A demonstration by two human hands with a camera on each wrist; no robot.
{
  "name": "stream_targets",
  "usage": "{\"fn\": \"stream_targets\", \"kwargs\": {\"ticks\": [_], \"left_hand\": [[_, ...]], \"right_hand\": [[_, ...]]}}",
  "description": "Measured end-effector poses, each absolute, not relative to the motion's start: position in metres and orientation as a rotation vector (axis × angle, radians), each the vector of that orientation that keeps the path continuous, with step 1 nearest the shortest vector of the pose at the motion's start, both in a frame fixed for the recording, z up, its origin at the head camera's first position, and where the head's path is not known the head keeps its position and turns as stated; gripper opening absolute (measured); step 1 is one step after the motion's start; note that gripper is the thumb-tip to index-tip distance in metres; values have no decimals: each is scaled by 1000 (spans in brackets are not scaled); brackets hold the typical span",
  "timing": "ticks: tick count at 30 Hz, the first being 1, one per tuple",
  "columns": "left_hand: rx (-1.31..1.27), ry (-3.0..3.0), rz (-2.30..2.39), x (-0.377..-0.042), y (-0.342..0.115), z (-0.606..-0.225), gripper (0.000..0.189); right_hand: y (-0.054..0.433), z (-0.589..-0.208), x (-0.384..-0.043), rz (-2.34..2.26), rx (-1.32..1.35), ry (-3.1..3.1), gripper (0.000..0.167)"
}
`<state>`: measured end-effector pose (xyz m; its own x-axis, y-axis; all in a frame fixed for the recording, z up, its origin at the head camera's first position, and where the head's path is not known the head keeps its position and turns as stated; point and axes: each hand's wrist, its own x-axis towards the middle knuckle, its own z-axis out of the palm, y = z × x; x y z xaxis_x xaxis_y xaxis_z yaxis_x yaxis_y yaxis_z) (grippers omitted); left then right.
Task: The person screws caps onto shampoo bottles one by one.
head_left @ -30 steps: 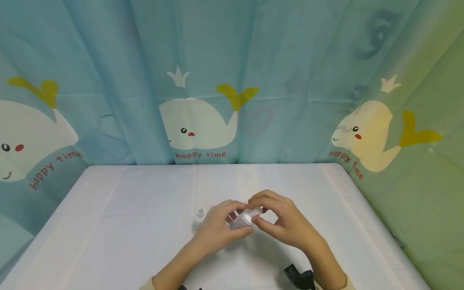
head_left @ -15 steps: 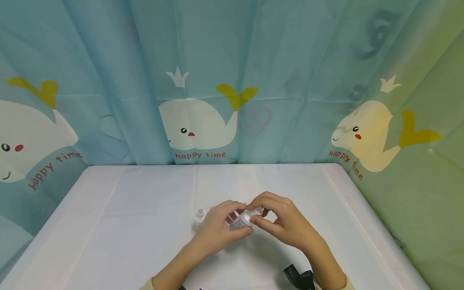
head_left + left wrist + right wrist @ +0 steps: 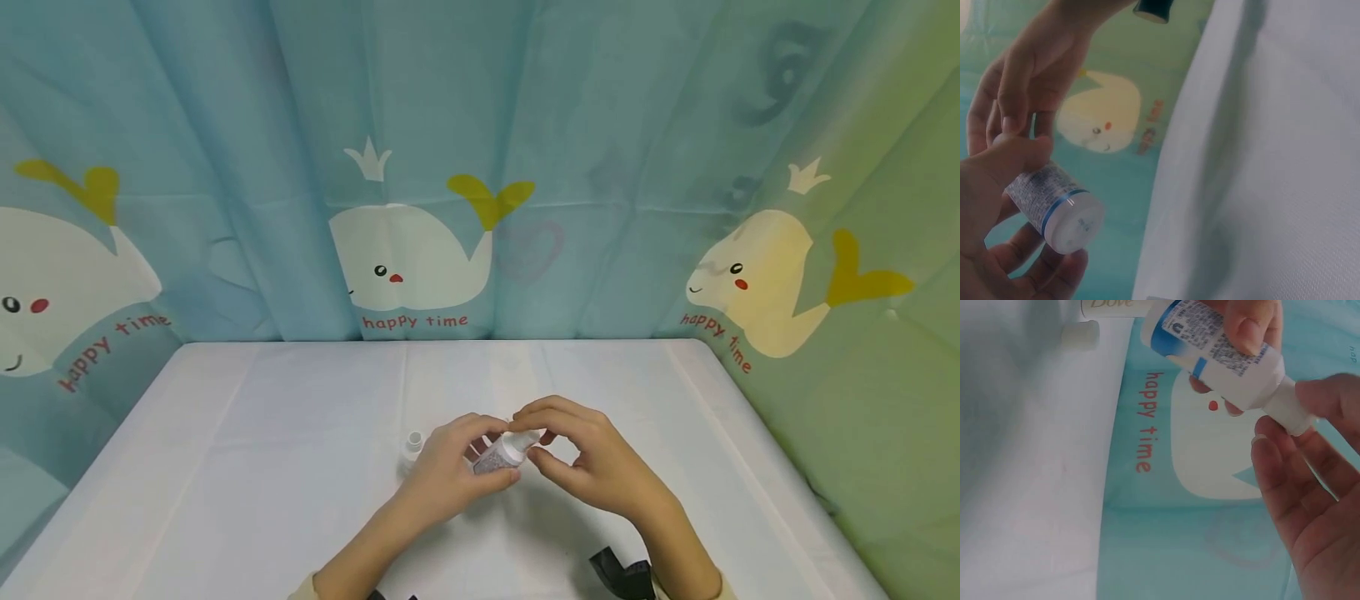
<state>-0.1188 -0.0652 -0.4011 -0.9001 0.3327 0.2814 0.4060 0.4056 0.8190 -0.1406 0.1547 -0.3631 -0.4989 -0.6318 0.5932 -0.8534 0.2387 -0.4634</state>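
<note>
My left hand (image 3: 450, 471) holds a small white bottle (image 3: 497, 458), tilted with its capped end toward the right. A printed label and a blue band show on the bottle (image 3: 1210, 347) in the right wrist view. My right hand (image 3: 592, 454) is at the white cap (image 3: 1288, 409), thumb on one side and fingertips on the other, pinching it. The left wrist view shows the bottle's round base (image 3: 1077, 225) facing the camera. Left of my left hand stands a second white bottle (image 3: 413, 446), its neck open at the top and its lower part partly hidden.
In the right wrist view, a white Dove bottle (image 3: 1116, 306) is cut off at the top edge, with a small white cap-like cylinder (image 3: 1080, 335) beside it. A white cloth covers the table (image 3: 300, 417). Behind hangs a blue-green curtain (image 3: 600, 125) with whale prints.
The right fingers have shifted slightly around the cap, the thumb moving in over it and then back to the right. The left hand and bottle have barely moved.
</note>
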Motion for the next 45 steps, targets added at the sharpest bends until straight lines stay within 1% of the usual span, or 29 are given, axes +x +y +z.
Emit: {"fn": "stream_targets", "kwargs": {"ticks": [3,10,18,28,36,45], "left_hand": [[-682,-2568,-1530,-120,-65,-402,41],[-682,-2561,-1531,-120,-66,-403,41],[-682,-2565,-1548,-120,-65,-403,40],[-680,-2581,-1510,-120,-65,-404,40],[-681,-2575,-1529,-120,-66,-405,41],[-690,-2562,-1543,-119,-66,-404,40]], "right_hand": [[155,-363,-141,1140,1406,-2218,38],[155,-364,-142,1156,1396,-2230,31],[156,-364,-142,1149,1370,-2242,29],[156,-365,-141,1137,1406,-2234,38],[158,-366,-141,1170,1391,-2277,31],[157,-364,-142,1140,1369,-2275,28]]}}
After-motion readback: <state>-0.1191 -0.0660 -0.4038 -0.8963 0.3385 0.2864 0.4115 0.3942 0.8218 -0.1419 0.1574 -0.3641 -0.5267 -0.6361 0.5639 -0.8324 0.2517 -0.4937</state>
